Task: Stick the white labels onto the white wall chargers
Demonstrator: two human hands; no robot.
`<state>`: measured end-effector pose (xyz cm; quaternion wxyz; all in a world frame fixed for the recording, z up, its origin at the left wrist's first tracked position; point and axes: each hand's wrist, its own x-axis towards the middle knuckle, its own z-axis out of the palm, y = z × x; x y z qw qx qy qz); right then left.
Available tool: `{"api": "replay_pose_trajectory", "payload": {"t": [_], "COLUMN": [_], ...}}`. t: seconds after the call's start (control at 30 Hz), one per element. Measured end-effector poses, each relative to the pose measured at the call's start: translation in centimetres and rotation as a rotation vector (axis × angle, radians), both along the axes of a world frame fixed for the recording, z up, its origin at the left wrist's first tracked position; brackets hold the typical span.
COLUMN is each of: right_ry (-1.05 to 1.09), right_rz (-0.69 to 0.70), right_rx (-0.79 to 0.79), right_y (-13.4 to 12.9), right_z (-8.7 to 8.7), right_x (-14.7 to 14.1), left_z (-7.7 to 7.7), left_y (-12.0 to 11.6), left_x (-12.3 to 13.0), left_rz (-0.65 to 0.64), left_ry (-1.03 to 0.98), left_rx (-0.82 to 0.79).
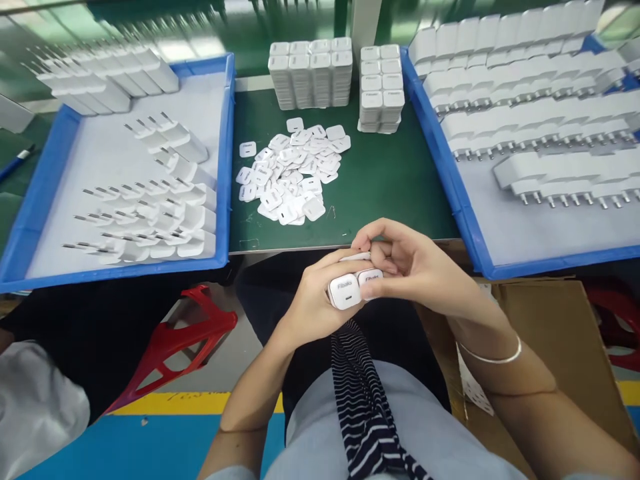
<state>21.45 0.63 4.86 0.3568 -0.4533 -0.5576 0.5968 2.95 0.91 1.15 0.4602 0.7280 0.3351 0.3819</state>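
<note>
Two white charger pieces [345, 292] with printed end faces sit side by side in my left hand [316, 300], its fingers wrapped round them, below the table's front edge. My right hand [400, 267] is closed at their right side, its thumb on the right-hand piece's printed face. Another white piece shows between the fingers of both hands; its shape is mostly hidden. Beyond my hands, a loose pile of small white face plates [295, 167] lies on the green table [390, 187].
A blue-rimmed tray [227, 167] of pronged white chargers stands left, another blue-rimmed tray [450, 187] right. Stacked white pieces [310, 73] and a smaller stack [381, 87] stand at the back. Left are a red stool [200, 333] and a person's sleeve [40, 407]; a cardboard box [555, 333] is lower right.
</note>
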Motion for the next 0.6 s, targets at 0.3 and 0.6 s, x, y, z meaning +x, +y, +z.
{"api": "replay_pose_trajectory", "payload": {"t": [0.3,0.6], "right_ry": [0.204,0.464], "right_rz": [0.009,-0.259], "right_rx": [-0.035,-0.014], "right_y": [-0.2,-0.2], "right_z": [-0.8,-2.5], "right_x": [0.5,-0.1], "left_z": [1.5,15.9], "left_y": [-0.3,15.3], "left_x": [-1.2,-9.3], "left_rz": [-0.002,0.494], "left_ry": [0.064,0.819], "left_rx": [-0.014,0.350]}}
